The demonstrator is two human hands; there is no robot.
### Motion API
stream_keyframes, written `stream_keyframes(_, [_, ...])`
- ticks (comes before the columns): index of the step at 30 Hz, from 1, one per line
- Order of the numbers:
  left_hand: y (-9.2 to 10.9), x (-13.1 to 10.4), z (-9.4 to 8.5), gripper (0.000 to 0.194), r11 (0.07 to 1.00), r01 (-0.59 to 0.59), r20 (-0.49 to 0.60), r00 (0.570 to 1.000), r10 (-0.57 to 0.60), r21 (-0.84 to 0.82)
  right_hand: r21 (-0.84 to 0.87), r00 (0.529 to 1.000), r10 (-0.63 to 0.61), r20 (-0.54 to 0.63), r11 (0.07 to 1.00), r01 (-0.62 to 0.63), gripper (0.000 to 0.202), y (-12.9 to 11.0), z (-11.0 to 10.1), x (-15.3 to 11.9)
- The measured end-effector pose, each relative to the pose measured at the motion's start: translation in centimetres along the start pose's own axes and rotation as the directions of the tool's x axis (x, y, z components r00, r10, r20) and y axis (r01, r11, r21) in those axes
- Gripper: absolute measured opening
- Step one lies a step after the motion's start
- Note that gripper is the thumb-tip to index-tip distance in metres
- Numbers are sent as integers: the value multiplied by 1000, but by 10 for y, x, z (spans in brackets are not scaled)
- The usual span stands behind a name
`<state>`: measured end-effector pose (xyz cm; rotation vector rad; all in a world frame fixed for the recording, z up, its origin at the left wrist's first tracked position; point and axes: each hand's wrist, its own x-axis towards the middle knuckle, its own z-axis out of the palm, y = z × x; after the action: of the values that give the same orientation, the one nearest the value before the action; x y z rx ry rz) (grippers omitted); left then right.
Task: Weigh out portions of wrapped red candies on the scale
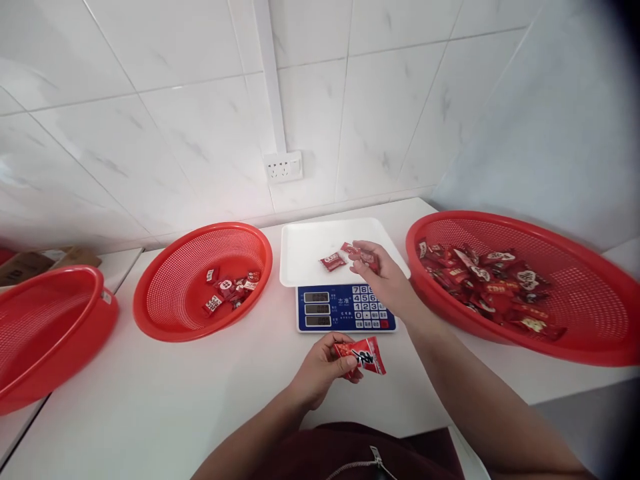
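My left hand (325, 367) grips a red snack packet (367, 355) in front of the scale, its thumb across the wrapper. Over the right part of the white weighing tray (300, 257), my right hand (377, 270) has its fingers closed round small red packets (369, 259). Just left of those fingertips, another red packet (333, 261) lies on the tray. Below the tray shows the blue keypad panel (343, 309) of the scale, with three small displays at its left.
A red basket (417, 267) with many red packets stands at the right. Left of the scale, another red basket (173, 267) holds several packets. A third red basket (90, 320) is at the far left, near brown cardboard (25, 267). Behind is a tiled wall with a socket (283, 167).
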<state>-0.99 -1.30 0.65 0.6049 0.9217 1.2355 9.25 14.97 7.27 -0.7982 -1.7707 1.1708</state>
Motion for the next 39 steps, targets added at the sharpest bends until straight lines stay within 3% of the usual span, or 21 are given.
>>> stream_keyframes(5, [-3,0,0,43,1000,12,21,1000,-12,-3,-279,997,-30,-69,960,10,39,4,2,-1])
stream_keyframes(10, [-3,0,1,43,999,35,13,999,-35,13,-498,996,-62,56,863,82,52,1,5,2])
stream_keyframes(16, [-3,2,-1,42,1000,25,21,999,-26,10,-456,990,-141,-5,881,123,42,0,-6,-25])
stream_keyframes(18, [-4,2,-2,39,999,16,16,1000,-16,30,-352,999,-54,1,935,50,38,2,-15,-45])
stream_keyframes(19, [-5,2,-3,38,998,3,6,1000,-3,57,-290,998,30,60,957,-11,38,4,-20,-56])
stream_keyframes(21, [-7,2,-3,35,991,-35,-16,999,38,133,-214,939,207,274,965,-151,41,5,-29,-77])
stream_keyframes(24, [-8,0,-1,33,957,-95,-31,994,108,275,-232,778,357,516,933,-274,40,4,-37,-104])
stream_keyframes(26, [-7,-1,0,32,915,-108,-28,991,129,388,-242,738,409,536,912,-330,33,5,-37,-117])
stream_keyframes(29, [-7,-2,2,29,860,-100,-15,992,124,500,-225,720,458,521,888,-402,30,9,-33,-127])
stream_keyframes(31, [-8,-2,2,30,866,-107,-18,991,133,489,-223,716,467,518,883,-414,31,12,-31,-127])
stream_keyframes(34, [-8,0,1,39,934,-116,-18,991,130,337,-236,738,449,504,893,-382,32,13,-29,-119])
stream_keyframes(36, [-9,1,-1,47,969,-145,-14,988,151,200,-232,782,426,455,904,-358,34,9,-27,-108])
stream_keyframes(39, [-9,3,-4,51,977,-196,-40,979,199,81,-171,873,401,276,915,-366,41,-3,-21,-84])
